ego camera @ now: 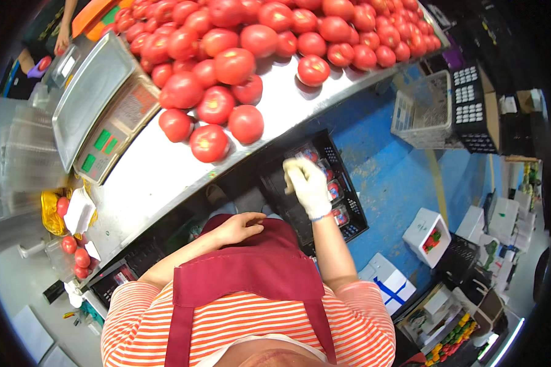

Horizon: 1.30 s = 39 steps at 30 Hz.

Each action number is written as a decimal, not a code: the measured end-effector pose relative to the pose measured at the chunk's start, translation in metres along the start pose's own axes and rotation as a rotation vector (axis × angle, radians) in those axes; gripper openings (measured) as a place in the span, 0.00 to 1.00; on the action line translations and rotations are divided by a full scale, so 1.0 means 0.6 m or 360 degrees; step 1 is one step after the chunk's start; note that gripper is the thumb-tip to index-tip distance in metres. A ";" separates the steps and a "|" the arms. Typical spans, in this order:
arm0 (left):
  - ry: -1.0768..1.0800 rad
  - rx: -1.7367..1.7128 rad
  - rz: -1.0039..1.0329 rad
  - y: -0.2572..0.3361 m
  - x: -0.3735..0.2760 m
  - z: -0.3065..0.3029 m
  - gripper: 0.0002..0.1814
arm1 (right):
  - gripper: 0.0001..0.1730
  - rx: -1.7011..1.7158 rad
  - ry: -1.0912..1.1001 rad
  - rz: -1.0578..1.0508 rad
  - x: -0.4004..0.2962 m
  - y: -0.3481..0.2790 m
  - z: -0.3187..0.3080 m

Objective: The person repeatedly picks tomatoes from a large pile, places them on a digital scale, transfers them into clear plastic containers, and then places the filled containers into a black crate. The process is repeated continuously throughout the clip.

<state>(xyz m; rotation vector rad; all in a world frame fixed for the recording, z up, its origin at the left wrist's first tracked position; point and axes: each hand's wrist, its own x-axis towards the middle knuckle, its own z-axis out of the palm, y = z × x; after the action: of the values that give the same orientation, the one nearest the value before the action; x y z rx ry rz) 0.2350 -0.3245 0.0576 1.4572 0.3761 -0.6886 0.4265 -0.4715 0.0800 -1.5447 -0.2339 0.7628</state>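
Note:
My left hand (242,228) is bare and rests in front of my dark red apron (252,270), fingers slightly bent and nothing in them. My right hand (307,186) wears a white knit glove. Its fingers curl loosely, with a gap between them, and I see nothing held. Below it, a black plastic crate (360,225) stands on the floor, with several clear packs of red produce (340,214) along its right side. Beyond both hands, a metal table (165,183) carries a large heap of tomatoes (234,66). A single tomato (313,70) sits near the table's edge.
A weighing scale (115,124) stands left of the heap, near clear plastic containers (27,151). A yellow net bag (53,213) lies at the table's left. Another person's purple-gloved hand (37,69) holds a tomato. Rightward on the blue floor are a basket (422,110) and foam boxes (388,280).

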 end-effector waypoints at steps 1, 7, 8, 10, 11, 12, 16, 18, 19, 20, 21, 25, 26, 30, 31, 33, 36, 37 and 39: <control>-0.0012 -0.0081 0.0024 0.011 -0.028 -0.020 0.24 | 0.08 -0.0333 0.0070 -0.0318 0.024 -0.052 0.031; 0.0120 -0.0401 0.0235 0.035 -0.189 -0.148 0.26 | 0.37 -0.1610 0.0433 -0.1364 0.178 -0.230 0.195; 0.0190 -0.0448 0.0273 0.031 -0.212 -0.165 0.26 | 0.38 -0.1774 0.0428 -0.1270 0.195 -0.236 0.215; 0.0312 -0.0504 0.0345 0.022 -0.244 -0.201 0.25 | 0.39 -0.1948 0.0430 -0.0937 0.225 -0.247 0.237; 0.0361 -0.0521 0.0364 0.015 -0.258 -0.216 0.25 | 0.39 -0.1944 0.0473 -0.0895 0.234 -0.247 0.242; 0.0411 -0.0539 0.0380 0.008 -0.269 -0.228 0.25 | 0.39 -0.1858 0.0498 -0.0980 0.236 -0.246 0.238; 0.0678 -0.0703 0.0399 -0.020 -0.302 -0.257 0.24 | 0.40 -0.1442 0.0777 -0.0911 0.209 -0.226 0.189; 0.0772 -0.0756 0.0384 -0.027 -0.310 -0.263 0.24 | 0.40 -0.1386 0.0986 -0.0796 0.188 -0.210 0.153; 0.0852 -0.0765 0.0359 -0.027 -0.312 -0.264 0.24 | 0.40 -0.1326 0.1091 -0.0704 0.181 -0.203 0.137; 0.0862 -0.0781 0.0354 -0.025 -0.311 -0.265 0.23 | 0.40 -0.1512 0.1036 -0.0638 0.178 -0.198 0.123; 0.0902 -0.0781 0.0326 -0.020 -0.309 -0.264 0.23 | 0.36 -0.1703 0.0893 -0.0633 0.178 -0.195 0.110; 0.1014 -0.0673 0.0271 0.027 -0.287 -0.258 0.22 | 0.24 -0.1440 0.0675 -0.0667 0.226 -0.218 0.082; 0.0988 -0.0664 0.0270 0.042 -0.279 -0.257 0.22 | 0.24 -0.1476 0.0692 -0.0864 0.246 -0.232 0.080; 0.0925 -0.0547 0.0352 0.101 -0.236 -0.261 0.22 | 0.30 -0.1646 0.0529 -0.1236 0.322 -0.293 0.108; 0.0909 -0.0507 0.0400 0.111 -0.227 -0.262 0.22 | 0.32 -0.1679 0.0440 -0.1274 0.336 -0.308 0.122; 0.0909 -0.0483 0.0378 0.124 -0.209 -0.265 0.22 | 0.34 -0.1536 0.0487 -0.1475 0.364 -0.338 0.158; 0.0867 -0.0420 0.0357 0.130 -0.189 -0.265 0.22 | 0.36 -0.1665 0.0254 -0.1295 0.411 -0.370 0.213; 0.0852 -0.0405 0.0349 0.132 -0.185 -0.266 0.22 | 0.35 -0.1762 0.0246 -0.1127 0.428 -0.373 0.228; 0.0868 -0.0339 0.0397 0.138 -0.183 -0.271 0.22 | 0.33 -0.1795 0.0143 -0.1018 0.457 -0.380 0.242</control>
<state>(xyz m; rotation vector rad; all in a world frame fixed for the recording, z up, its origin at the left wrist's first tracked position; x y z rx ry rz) 0.2317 -0.1454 0.1734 1.4405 0.6517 -0.0370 0.6150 -0.1640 0.2155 -2.3348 -1.1718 -0.0214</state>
